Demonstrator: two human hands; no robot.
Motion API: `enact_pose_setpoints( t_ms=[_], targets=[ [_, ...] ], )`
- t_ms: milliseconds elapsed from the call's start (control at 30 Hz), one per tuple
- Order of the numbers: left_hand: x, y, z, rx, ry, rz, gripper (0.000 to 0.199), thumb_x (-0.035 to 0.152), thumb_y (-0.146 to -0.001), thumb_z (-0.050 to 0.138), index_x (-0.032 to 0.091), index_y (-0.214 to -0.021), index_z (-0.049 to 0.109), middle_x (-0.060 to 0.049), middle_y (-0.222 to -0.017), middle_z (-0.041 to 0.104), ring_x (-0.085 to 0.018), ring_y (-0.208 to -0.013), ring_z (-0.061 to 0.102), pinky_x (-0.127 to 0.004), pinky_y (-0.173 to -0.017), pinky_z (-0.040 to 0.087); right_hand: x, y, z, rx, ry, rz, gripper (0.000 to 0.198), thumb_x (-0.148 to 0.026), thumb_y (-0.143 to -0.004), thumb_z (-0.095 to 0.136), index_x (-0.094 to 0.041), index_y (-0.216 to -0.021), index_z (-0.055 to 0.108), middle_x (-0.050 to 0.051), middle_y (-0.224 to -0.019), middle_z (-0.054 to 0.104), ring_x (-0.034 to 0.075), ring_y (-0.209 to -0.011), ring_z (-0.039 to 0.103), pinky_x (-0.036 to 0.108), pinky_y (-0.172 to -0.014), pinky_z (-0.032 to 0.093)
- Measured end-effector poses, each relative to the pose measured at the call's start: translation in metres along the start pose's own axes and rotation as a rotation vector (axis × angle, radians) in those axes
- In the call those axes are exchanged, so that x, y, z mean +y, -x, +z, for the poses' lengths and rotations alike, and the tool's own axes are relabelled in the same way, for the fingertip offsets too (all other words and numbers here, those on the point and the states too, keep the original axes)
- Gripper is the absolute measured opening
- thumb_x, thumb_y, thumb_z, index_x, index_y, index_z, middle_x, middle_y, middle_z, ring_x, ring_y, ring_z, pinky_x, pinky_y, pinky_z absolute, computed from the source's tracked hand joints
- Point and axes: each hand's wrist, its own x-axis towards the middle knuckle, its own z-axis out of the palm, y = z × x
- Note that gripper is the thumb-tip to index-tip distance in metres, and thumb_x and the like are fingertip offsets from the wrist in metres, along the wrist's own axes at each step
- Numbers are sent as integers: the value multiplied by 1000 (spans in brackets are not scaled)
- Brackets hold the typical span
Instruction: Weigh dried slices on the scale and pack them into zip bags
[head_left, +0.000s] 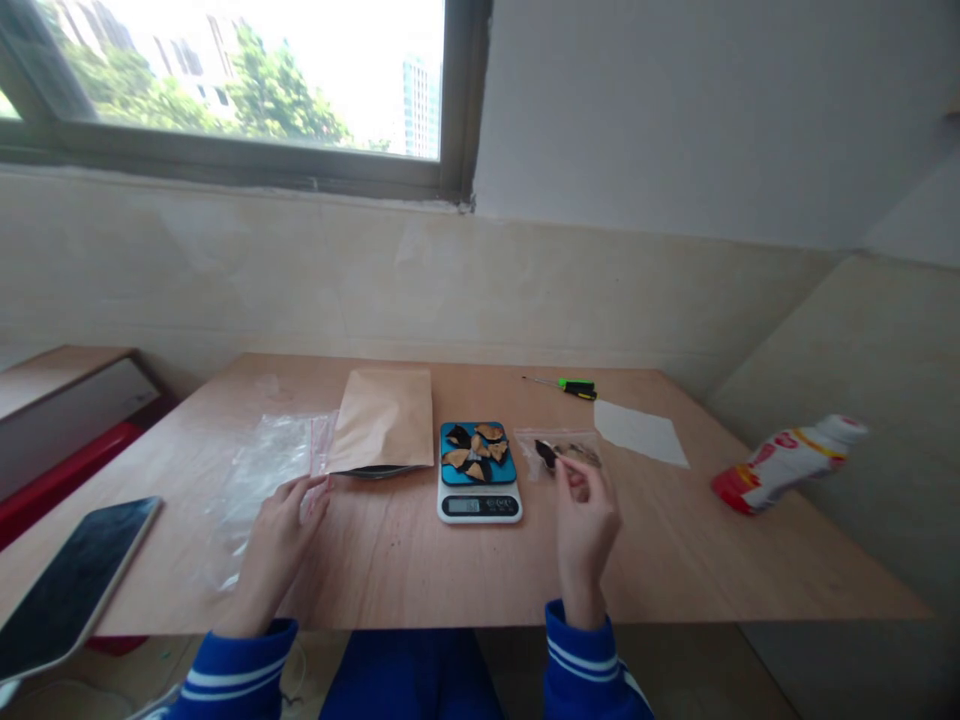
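My right hand (589, 508) pinches a dark piece of what looks like dried peel (545, 455) between thumb and fingertips. It is over a small clear zip bag (529, 438), which has more pieces partly hidden behind my fingers. To its left, a white kitchen scale (448, 508) with a blue top carries several curled pieces (478, 468), dark on one side and tan on the other. Its display is lit, but the digits are too blurred to read. My left hand (283, 530) lies with fingers stretched out on clear plastic bags (262, 470), fingertips near the corner of a brown paper pouch (386, 420).
A phone (79, 580) lies at the table's left edge. Toward the back are a green-and-black-handled screwdriver (576, 386) and a white paper sheet (641, 432). A white-and-red bottle (787, 462) stands on the right. Behind the wooden table (450, 590) is the wall.
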Motion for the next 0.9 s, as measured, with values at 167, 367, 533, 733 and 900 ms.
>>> enact_pose_setpoints(
  t_ms=[167,367,533,733,900],
  targets=[
    [0,6,2,-14,46,-80,44,48,-86,39,17,-108,60,-13,-106,64,-29,-97,63,-43,-84,50,5,4,-46,357,-153,272,33,-42,-78,68,-12,-90,69,3,-71,59,12,-56,46,26,-54,39],
    [4,11,7,-20,70,-219,49,51,-82,40,14,-109,59,-15,-107,63,-30,-89,65,-44,-77,52,24,11,-78,363,-124,255,36,-44,-74,71,-12,-90,69,4,-73,60,14,-59,50,29,-56,42],
    [33,-11,7,103,20,-72,41,42,-86,41,18,-114,57,-13,-112,61,-30,-98,61,-47,-88,48,27,9,-79,351,-94,250,40,-50,-74,70,-12,-89,69,5,-74,61,14,-60,51,29,-57,44],
    [53,-36,24,8,9,116,40,24,-82,46,18,-121,54,-15,-126,55,-31,-119,51,-47,-98,41,13,13,-74,216,-176,270,41,-53,-72,70,-13,-83,70,5,-75,62,14,-62,50,29,-59,43],
    [51,-46,25,-115,30,97,31,25,-85,42,20,-108,63,-9,-111,65,-26,-99,61,-42,-89,45,6,15,-72,6,-254,316,40,-53,-70,71,-14,-80,71,5,-75,62,15,-64,52,29,-59,43]
  ],
)
